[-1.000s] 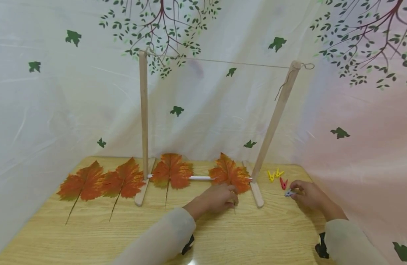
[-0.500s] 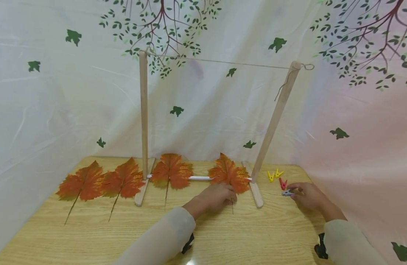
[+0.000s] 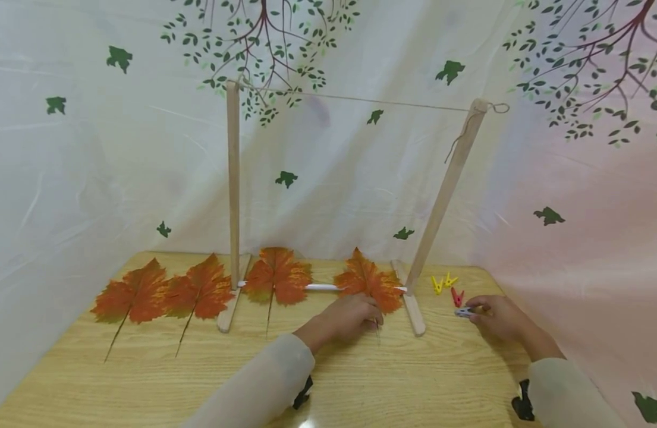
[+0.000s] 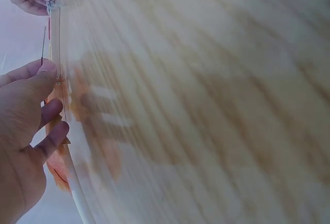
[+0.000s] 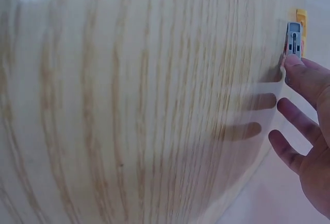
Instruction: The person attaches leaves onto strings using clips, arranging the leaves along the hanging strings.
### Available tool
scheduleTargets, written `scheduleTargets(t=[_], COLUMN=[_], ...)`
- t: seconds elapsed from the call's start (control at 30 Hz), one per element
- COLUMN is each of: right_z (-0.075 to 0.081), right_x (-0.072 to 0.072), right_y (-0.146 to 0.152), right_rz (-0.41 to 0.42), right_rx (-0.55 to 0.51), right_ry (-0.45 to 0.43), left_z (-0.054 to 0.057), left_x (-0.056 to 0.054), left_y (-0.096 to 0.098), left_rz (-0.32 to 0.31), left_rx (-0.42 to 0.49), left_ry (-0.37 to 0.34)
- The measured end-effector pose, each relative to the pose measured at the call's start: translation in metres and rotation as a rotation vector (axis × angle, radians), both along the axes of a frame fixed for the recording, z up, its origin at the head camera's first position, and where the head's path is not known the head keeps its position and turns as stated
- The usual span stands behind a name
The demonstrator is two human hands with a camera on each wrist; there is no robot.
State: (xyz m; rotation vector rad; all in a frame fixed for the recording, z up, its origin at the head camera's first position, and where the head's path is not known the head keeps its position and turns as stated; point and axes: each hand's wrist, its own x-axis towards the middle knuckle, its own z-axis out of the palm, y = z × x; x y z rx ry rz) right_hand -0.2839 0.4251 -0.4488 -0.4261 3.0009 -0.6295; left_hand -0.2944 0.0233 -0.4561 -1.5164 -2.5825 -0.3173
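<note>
My left hand (image 3: 346, 318) pinches the thin stem of an orange-red artificial maple leaf (image 3: 370, 278) between thumb and forefinger; the stem's end (image 4: 43, 44) sticks out past the fingertips in the left wrist view. Most of that leaf lies flat over the frame's white rod (image 3: 323, 288). Toward the right side of the table, my right hand (image 3: 502, 318) pinches a grey-blue clothespin (image 5: 294, 38) by one end, its other fingers spread loosely. Just beyond it lie a red clothespin (image 3: 456, 296) and two yellow clothespins (image 3: 437, 285).
Two wooden posts (image 3: 233, 184) stand on flat feet, with a string (image 3: 360, 101) tied between their tops. Another maple leaf (image 3: 277, 277) lies across the rod; two more leaves (image 3: 130, 292) lie left of the frame. A printed sheet (image 3: 333, 196) hangs behind the wooden table (image 3: 382, 386).
The grey-blue clothespin and the right fingers have shifted slightly left, closer to the red clothespin. The left hand and its leaf have barely moved, a touch to the left.
</note>
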Motion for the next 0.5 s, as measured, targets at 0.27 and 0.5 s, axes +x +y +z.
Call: scheduleTargets(t=[0.27, 0.5], right_z=[0.0069, 0.0103], right_x=[0.0017, 0.0059], right_y=[-0.0044, -0.0088], right_rz=[0.011, 0.077], right_rx=[-0.026, -0.066], right_ry=[-0.004, 0.101], left_z=[0.0048, 0.0091], left_x=[-0.0013, -0.0026], left_y=[-0.0031, -0.0004], left_rz=[-0.023, -0.044], left_rx=[0.063, 0.075], left_ry=[-0.044, -0.070])
